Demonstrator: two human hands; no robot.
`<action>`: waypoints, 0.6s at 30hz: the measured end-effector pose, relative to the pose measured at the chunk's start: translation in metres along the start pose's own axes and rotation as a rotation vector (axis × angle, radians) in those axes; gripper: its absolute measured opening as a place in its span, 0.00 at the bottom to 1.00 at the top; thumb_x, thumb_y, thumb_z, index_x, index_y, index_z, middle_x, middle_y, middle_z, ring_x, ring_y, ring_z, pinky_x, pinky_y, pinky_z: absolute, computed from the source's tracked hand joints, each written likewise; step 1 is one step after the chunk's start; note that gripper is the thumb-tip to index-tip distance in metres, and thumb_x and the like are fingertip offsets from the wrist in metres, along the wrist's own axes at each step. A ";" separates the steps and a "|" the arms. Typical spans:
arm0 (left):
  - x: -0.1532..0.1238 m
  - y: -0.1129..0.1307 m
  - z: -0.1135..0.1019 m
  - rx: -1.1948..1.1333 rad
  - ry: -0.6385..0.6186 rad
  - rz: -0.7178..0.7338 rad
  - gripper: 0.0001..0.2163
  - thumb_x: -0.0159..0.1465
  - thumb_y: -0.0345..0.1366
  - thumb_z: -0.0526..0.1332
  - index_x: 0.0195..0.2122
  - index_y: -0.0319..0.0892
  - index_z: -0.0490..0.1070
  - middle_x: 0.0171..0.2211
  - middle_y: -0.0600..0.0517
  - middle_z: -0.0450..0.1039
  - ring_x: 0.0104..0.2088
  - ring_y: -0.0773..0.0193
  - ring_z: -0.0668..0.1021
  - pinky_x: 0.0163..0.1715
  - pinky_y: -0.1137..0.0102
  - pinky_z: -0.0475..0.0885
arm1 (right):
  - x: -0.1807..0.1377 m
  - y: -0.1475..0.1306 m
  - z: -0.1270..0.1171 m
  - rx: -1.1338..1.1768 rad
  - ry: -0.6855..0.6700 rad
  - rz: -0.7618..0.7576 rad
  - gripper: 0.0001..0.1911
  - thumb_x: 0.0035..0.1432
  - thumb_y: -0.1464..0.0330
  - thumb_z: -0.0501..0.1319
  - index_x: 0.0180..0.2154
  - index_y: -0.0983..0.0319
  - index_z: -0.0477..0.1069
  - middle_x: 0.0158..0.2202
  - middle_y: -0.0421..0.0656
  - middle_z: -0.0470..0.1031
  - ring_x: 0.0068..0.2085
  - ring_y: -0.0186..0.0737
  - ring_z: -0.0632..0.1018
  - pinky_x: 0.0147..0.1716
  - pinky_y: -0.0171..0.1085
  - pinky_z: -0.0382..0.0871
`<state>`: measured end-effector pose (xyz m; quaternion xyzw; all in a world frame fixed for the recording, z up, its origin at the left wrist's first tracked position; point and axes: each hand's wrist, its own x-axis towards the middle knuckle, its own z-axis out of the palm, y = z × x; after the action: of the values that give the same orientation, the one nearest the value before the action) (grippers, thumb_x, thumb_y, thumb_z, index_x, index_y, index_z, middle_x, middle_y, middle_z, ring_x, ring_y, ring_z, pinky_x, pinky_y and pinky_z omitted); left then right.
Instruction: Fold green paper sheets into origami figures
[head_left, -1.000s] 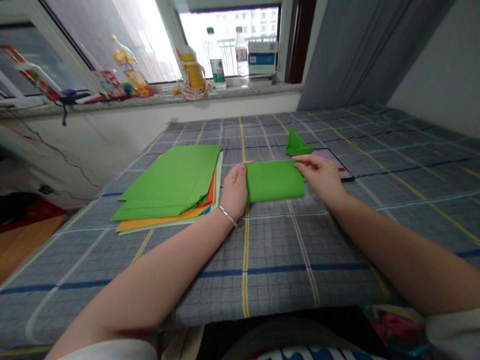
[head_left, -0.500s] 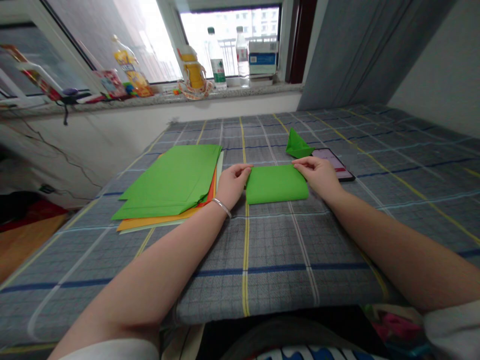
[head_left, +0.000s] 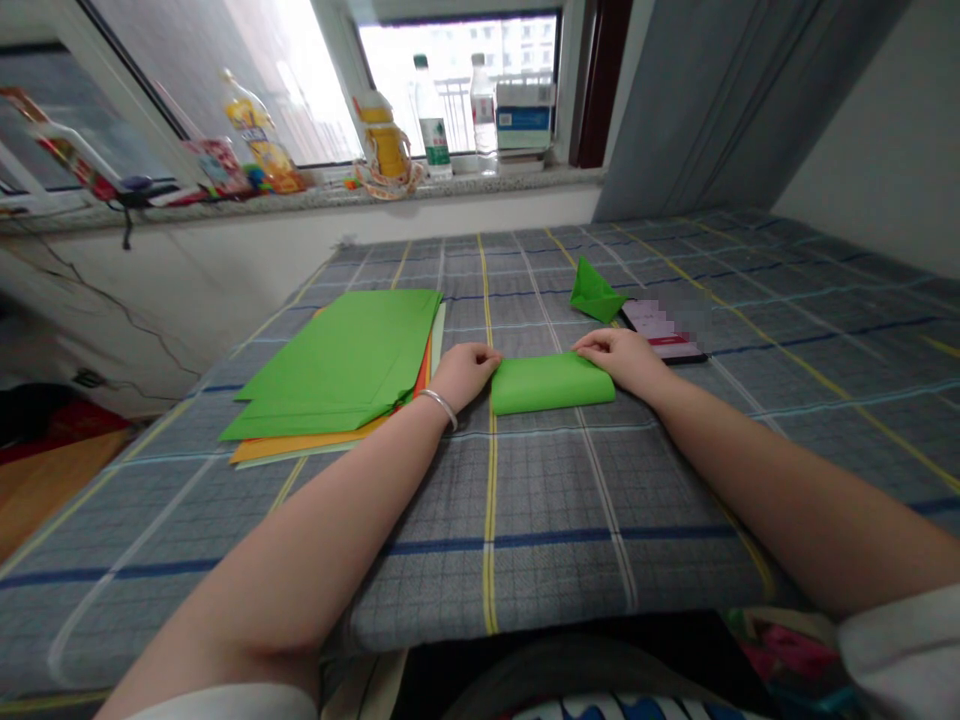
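Note:
A sheet of green paper (head_left: 553,384) lies on the plaid cloth, bent over so that its near edge makes a rounded fold. My left hand (head_left: 466,372), with a silver bangle at the wrist, pinches the sheet's far left corner. At the far right corner, my right hand (head_left: 621,355) grips the same sheet between thumb and fingers. Behind it, near my right hand, stands a small folded green paper boat (head_left: 595,291). Left of my left hand is a stack of green paper (head_left: 345,350) with orange and pale sheets beneath.
A phone (head_left: 664,328) lies just beyond my right hand. Bottles (head_left: 433,130), a yellow cup (head_left: 385,145) and a box (head_left: 523,118) stand on the windowsill at the back. A grey curtain (head_left: 697,110) hangs at right.
Both hands have come slightly nearer to me, drawing the far edge of the green sheet toward its near fold. The sheet looks shallower from front to back.

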<state>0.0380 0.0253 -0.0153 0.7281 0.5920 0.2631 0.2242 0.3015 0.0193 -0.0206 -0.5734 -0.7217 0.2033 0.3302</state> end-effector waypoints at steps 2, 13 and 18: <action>0.000 0.001 0.000 0.058 -0.007 0.015 0.08 0.61 0.35 0.59 0.34 0.41 0.78 0.37 0.49 0.80 0.38 0.60 0.79 0.43 0.67 0.73 | 0.000 -0.001 0.000 -0.009 -0.017 -0.004 0.09 0.55 0.69 0.61 0.34 0.61 0.80 0.31 0.42 0.81 0.34 0.40 0.78 0.34 0.37 0.68; 0.002 -0.003 0.002 0.223 0.018 0.242 0.07 0.58 0.31 0.58 0.30 0.41 0.77 0.32 0.49 0.78 0.33 0.61 0.77 0.39 0.67 0.73 | 0.004 -0.004 0.000 -0.200 -0.041 -0.008 0.09 0.52 0.72 0.62 0.33 0.59 0.81 0.33 0.42 0.82 0.34 0.41 0.79 0.34 0.37 0.69; 0.000 -0.002 0.002 0.303 0.021 0.291 0.09 0.58 0.28 0.59 0.38 0.39 0.77 0.32 0.48 0.74 0.32 0.62 0.75 0.40 0.66 0.72 | 0.007 0.000 -0.001 -0.199 -0.066 -0.028 0.08 0.53 0.71 0.63 0.33 0.59 0.81 0.31 0.41 0.81 0.33 0.40 0.79 0.32 0.36 0.69</action>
<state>0.0375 0.0259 -0.0185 0.8287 0.5155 0.2080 0.0656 0.3008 0.0255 -0.0184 -0.5865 -0.7566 0.1446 0.2504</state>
